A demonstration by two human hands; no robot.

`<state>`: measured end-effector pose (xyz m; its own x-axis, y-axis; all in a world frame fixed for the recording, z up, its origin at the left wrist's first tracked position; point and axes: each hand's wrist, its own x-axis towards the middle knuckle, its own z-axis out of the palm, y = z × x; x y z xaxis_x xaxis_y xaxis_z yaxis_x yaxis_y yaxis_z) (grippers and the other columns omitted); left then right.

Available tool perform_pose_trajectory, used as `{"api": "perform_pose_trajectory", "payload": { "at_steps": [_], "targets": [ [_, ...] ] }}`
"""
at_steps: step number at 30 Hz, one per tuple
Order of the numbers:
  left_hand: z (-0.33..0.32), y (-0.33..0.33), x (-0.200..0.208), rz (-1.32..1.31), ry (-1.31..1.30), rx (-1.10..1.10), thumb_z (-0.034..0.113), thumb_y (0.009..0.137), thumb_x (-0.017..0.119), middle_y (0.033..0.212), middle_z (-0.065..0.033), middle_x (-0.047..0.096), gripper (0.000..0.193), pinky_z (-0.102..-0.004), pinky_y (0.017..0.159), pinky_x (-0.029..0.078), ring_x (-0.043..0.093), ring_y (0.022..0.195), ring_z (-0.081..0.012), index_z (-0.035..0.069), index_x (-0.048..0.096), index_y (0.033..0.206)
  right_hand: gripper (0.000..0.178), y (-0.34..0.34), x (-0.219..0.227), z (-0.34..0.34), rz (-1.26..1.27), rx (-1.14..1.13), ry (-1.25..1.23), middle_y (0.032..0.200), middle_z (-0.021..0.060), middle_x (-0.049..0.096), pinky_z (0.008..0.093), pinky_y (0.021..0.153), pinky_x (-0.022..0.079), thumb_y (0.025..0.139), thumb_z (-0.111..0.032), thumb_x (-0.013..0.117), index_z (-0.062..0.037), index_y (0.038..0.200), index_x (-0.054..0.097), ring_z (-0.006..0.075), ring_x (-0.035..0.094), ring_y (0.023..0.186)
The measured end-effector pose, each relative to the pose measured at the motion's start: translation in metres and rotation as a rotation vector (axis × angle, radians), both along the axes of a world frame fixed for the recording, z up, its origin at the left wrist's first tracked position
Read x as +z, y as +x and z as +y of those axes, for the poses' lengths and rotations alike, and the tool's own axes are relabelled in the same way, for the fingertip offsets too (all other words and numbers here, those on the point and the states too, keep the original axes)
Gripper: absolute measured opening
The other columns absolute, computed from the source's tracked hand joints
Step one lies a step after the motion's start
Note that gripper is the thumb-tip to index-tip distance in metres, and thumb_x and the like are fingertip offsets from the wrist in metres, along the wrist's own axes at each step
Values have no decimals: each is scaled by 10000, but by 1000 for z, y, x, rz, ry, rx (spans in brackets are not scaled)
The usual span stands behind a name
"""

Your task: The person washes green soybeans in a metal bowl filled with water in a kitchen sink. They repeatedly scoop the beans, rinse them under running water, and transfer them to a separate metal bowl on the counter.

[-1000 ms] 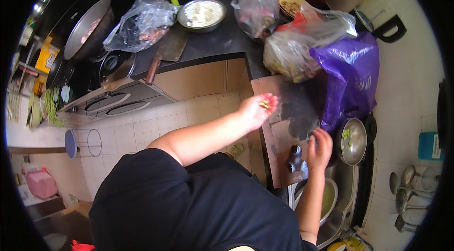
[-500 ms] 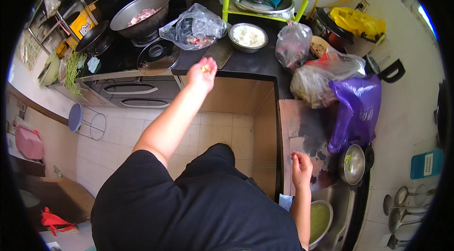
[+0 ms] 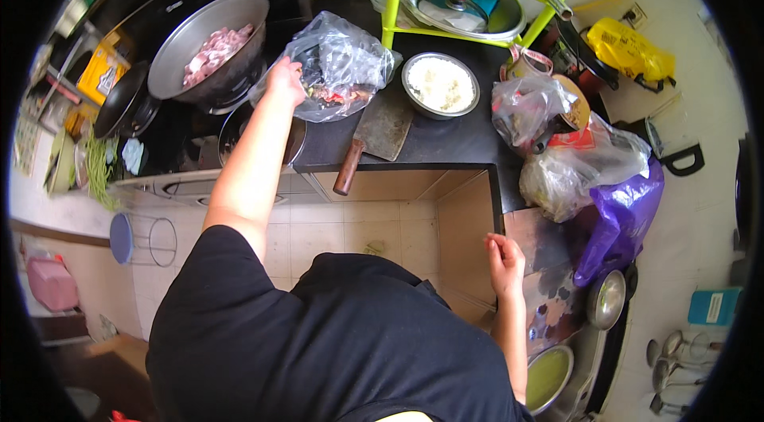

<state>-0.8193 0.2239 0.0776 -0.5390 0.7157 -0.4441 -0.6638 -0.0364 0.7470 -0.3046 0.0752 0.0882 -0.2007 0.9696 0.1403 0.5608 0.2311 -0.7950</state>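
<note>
My left hand (image 3: 287, 83) is at the left edge of a clear plastic bag (image 3: 338, 60) that has reddish scraps in it. Its fingers are curled, and what they hold, if anything, is hidden. A cleaver (image 3: 382, 129) with a wooden handle lies beside the bag, its handle jutting past the counter edge. To its right stands a metal bowl of white rice-like food (image 3: 440, 85). Over by the right-hand counter my right hand (image 3: 506, 264) hovers with its fingers curled in and nothing visible in them.
A wok (image 3: 171, 48) with pieces of raw meat stands on the stove at left. A green rack (image 3: 392, 4) rises behind the bowl. Filled plastic bags and a purple bag (image 3: 621, 219) crowd the right counter. A basin of greenish liquid (image 3: 549, 378) sits in the sink.
My left hand, earlier palm up with small yellow-green bits near the cleaver, has moved left to the plastic bag; the bits no longer show. The view has shifted toward the counter, baring the cleaver's handle.
</note>
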Motion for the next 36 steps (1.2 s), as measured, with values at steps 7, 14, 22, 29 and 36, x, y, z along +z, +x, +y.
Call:
{"api": "perform_pose_trajectory", "payload": {
  "at_steps": [7, 14, 22, 29, 36],
  "targets": [
    [43, -49, -56, 239, -68, 24, 105, 682, 612, 1026, -94, 520, 327, -369, 833, 373, 470, 956, -225, -13, 531, 976, 125, -20, 18, 10, -80, 11, 42, 844, 129, 600, 321, 678, 467, 791, -95, 557, -22, 881, 602, 276, 583, 783],
    [24, 141, 10, 459, 196, -248, 184, 870, 425, 1319, -87, 351, 415, -402, 1002, 234, 307, 1217, -227, 6, 385, 1243, 154, 26, -4, -29, -135, -218, 9, 857, 110, 600, 335, 704, 468, 812, -159, 531, -46, 891, 601, 257, 577, 807],
    [-71, 390, 16, 330, 508, -1306, 191, 927, 345, 1220, -101, 473, 338, -334, 932, 341, 444, 1128, -200, 24, 428, 1209, 156, 87, -18, -147, -138, -584, -41, 860, 85, 596, 316, 696, 465, 815, -165, 529, -68, 917, 597, 228, 572, 800],
    [-185, 557, 11, 345, 542, -1926, 215, 907, 411, 1121, -80, 549, 305, -292, 876, 379, 501, 1048, -164, 32, 502, 1132, 147, 184, -43, -280, 92, -923, -64, 875, 83, 599, 265, 720, 460, 823, -110, 526, -29, 911, 612, 164, 581, 811],
    [-303, 737, -42, 308, 238, -2084, 194, 893, 429, 1161, -112, 516, 325, -298, 875, 384, 479, 1093, -197, 10, 464, 1158, 142, 314, -70, -415, 335, -1200, -39, 868, 65, 603, 248, 729, 461, 841, -90, 515, -4, 910, 604, 124, 575, 800]
  ]
}}
